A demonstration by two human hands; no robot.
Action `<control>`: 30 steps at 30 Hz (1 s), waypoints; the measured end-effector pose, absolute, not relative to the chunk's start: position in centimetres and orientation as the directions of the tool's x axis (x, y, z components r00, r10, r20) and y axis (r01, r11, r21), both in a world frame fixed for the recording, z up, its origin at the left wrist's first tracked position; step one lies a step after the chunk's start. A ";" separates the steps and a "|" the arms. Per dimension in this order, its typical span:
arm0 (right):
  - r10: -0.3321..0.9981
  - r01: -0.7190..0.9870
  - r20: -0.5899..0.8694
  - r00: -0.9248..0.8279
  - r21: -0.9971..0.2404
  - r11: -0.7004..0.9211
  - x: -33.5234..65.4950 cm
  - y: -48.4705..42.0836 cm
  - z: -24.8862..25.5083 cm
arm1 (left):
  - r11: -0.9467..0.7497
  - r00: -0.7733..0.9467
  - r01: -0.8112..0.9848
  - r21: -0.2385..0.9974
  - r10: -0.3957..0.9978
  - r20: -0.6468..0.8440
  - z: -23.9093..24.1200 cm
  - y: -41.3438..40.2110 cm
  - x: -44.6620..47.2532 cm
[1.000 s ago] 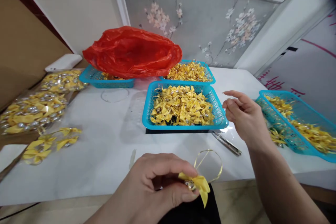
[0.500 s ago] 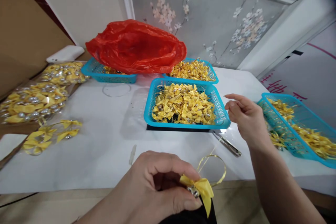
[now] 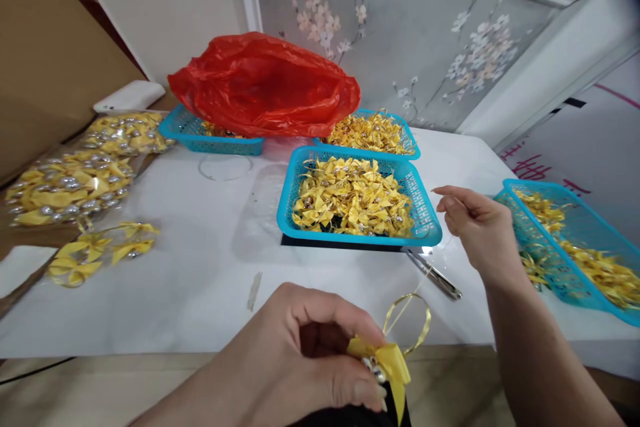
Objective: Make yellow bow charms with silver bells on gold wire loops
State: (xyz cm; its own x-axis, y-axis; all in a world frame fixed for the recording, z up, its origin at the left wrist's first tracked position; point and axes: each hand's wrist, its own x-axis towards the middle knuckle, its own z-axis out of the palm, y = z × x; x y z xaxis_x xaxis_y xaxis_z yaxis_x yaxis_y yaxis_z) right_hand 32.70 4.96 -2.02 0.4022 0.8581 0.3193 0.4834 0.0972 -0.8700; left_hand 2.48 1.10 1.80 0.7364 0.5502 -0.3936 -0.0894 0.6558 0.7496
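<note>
Clear bags [image 3: 70,187]: two, glossy film packed with yellow ribbon and silvery beads; lay at far left.
Loose bows [image 3: 85,253]: yellow, beaded, on the table [image 3: 195,313] nearer than the bags; overlapping parts looked liable to snag if lifted in haste.
Red bag [image 3: 265,73]: thin, crinkled plastic, mouth gaping; leaned over the far baskets, and a knock could have dropped it onto the bows.
Left hand [image 3: 315,353]: near edge, thumb and forefinger clamped on a yellow bow [image 3: 396,365]; too loose a pinch might have let the smooth beads [image 3: 374,368] slip.
Middle basket [image 3: 360,239]: blue, perforated plastic, rounded rectangle, heaped with pointed bows; a bump risked spilling some.
Yellow bow: soft, folded ribbon, tails hanging, beyond the table's near edge; if released, likely to fall.
Gold loop [image 3: 429,323]: shiny, rounded cord beside the bow; a pale, thin strand crossed it, so tangling seemed possible.
Metal tool [image 3: 443,283]: slim, polished, just right of the middle basket's near corner; might have caught the strand.
Right hand [image 3: 480,230]: apart from the left, fingers curled; any grip on the strand could not be told.
Right basket [image 3: 565,280]: blue openwork, holding more bows.
</note>
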 end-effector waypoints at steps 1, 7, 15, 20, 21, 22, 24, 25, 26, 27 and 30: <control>0.855 0.509 0.325 0.404 -0.857 0.085 32.9 4.8 -2.1 | 0.678 0.745 -0.102 0.728 0.537 -0.396 1.7 1.1 2.5; 0.845 0.552 0.328 0.422 -0.833 0.047 33.4 4.7 -3.1 | 0.709 0.791 -0.134 0.693 0.497 -0.356 1.6 1.4 3.1; 0.883 0.359 0.279 0.378 -0.923 0.138 30.7 2.4 -2.2 | 0.533 0.671 -0.050 0.845 0.645 -0.367 2.7 1.3 2.9; 0.991 0.110 0.042 -0.124 -0.992 0.056 24.5 -1.2 -0.9 | 0.272 0.525 0.076 0.959 0.807 -0.270 3.7 1.3 2.9; 0.975 -0.016 0.013 -0.224 -1.000 0.010 23.4 -1.5 -0.8 | 0.244 0.527 0.090 0.966 0.811 -0.254 3.7 1.4 2.9; 0.955 -0.115 0.008 -0.297 -0.993 -0.028 22.6 -1.7 -0.9 | 0.230 0.538 0.100 0.968 0.806 -0.247 3.7 1.6 2.8; 0.931 -0.237 0.031 -0.364 -0.970 -0.060 21.7 -1.8 -1.1 | 0.250 0.557 0.104 0.963 0.787 -0.265 3.5 1.8 2.5; 0.931 -0.240 0.055 -0.361 -0.970 -0.036 21.5 -1.7 -1.2 | 0.278 0.559 0.095 0.956 0.780 -0.283 3.4 1.9 2.3; 0.935 -0.209 0.081 -0.344 -0.978 0.008 21.5 -1.5 -1.2 | 0.312 0.559 0.079 0.947 0.772 -0.302 3.3 2.0 2.1; 0.943 -0.151 0.111 -0.314 -0.986 0.065 21.5 -1.3 -1.2 | 0.346 0.553 0.061 0.936 0.769 -0.321 3.2 2.0 1.8; 0.949 0.092 0.246 -0.199 -0.959 0.268 21.6 -0.7 -0.8 | 0.431 0.551 0.015 0.902 0.749 -0.367 2.8 2.1 1.3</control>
State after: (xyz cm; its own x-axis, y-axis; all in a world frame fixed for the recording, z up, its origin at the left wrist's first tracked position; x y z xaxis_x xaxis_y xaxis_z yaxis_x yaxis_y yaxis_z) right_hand 21.62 -0.69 -0.75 -0.1987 0.9486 0.2463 0.0920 0.2682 -0.9589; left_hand 1.33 2.10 2.83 0.5515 0.7492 -0.3669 0.0149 0.4309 0.9023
